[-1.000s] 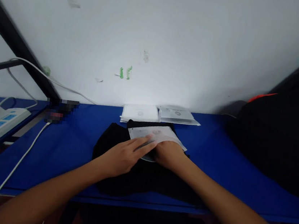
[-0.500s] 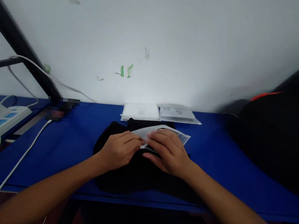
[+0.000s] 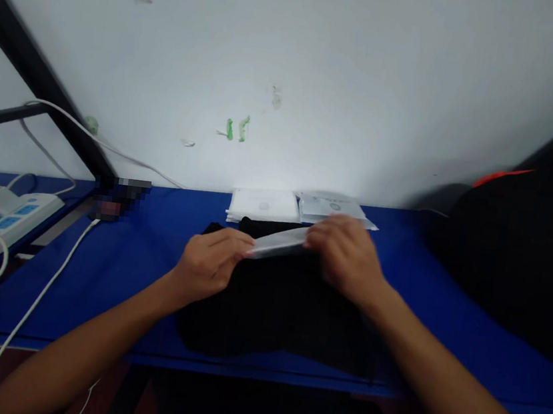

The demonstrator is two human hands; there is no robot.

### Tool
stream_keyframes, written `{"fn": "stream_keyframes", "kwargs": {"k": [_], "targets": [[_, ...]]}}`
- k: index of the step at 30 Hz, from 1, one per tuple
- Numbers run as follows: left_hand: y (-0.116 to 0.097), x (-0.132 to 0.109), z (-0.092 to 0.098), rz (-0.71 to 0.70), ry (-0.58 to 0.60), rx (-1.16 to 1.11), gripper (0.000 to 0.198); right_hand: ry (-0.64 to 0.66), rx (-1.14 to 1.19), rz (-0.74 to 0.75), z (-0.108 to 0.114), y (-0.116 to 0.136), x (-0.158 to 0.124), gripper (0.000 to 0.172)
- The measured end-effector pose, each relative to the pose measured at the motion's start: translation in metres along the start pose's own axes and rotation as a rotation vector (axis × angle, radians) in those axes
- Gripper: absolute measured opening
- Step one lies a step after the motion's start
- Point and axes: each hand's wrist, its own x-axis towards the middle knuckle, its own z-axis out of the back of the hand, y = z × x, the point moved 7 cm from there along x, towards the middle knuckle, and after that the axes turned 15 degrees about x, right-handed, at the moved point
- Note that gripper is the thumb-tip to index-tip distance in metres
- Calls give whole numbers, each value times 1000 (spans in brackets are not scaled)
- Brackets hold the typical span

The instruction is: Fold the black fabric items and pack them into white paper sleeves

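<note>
A translucent whitish plastic bag [image 3: 280, 241] is stretched between my two hands, tilted up toward the right. My left hand [image 3: 212, 259] is closed, pinching the bag's left end between thumb and fingers. At the other end, my right hand [image 3: 349, 253] has its fingers closed on the bag; it is somewhat blurred. Below the bag lies a bundle of black cloth [image 3: 278, 315] on the blue table [image 3: 124, 296]. Whether anything is inside the bag I cannot make out.
Against the wall sit a stack of white packets [image 3: 264, 204] and a flat translucent packet [image 3: 332, 206]. A large black bag [image 3: 516, 263] with an orange edge fills the right side. At left are a power strip [image 3: 4, 227] and a looping white cable [image 3: 54, 274].
My right hand has moved right and up along the bag, away from my left hand. The bag, earlier spread wide, now appears as a narrower strip. My left hand has shifted slightly left.
</note>
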Motion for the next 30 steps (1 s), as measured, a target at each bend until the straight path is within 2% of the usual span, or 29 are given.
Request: {"fn": "stream_keyframes", "kwargs": {"k": [3,5,7,9,10,13,16,19,21,23,25,26,28,30], "targets": [[14,6,13,108,-81,0,14,-6,-42,-152,22,-43,-11,14],[16,6,11,116,-60,-36,14,58,35,-177,24,-52,-15,13],[10,3,4,72,-9,-88,15,131,126,-179,18,-46,-14,27],[2,-2,-3,2,32,-139,15,223,208,-172,5,-30,-10,49],[-3,-5,-5,-36,50,-158,15,281,252,-163,-4,-21,-8,54],[-14,-9,-9,-131,93,-179,17,384,318,-124,-21,3,-5,33],[-15,-5,-5,-107,75,-117,20,292,285,-106,-10,1,-1,27],[-6,1,2,14,61,5,31,124,128,-134,16,-30,1,35],[-3,0,0,41,179,37,33,55,-23,-200,26,-64,-2,45],[-5,-10,-6,5,381,7,27,54,-150,-280,24,-100,-13,52],[-8,-28,-8,-29,573,-32,19,166,-191,-384,6,-135,-31,59],[-9,-38,-7,-36,647,-41,17,282,-167,-422,-9,-148,-43,62],[-9,-56,-2,-24,757,-40,20,400,-125,-430,-31,-162,-63,65],[-7,-70,6,8,826,-25,29,444,-104,-437,-43,-168,-78,65]]}}
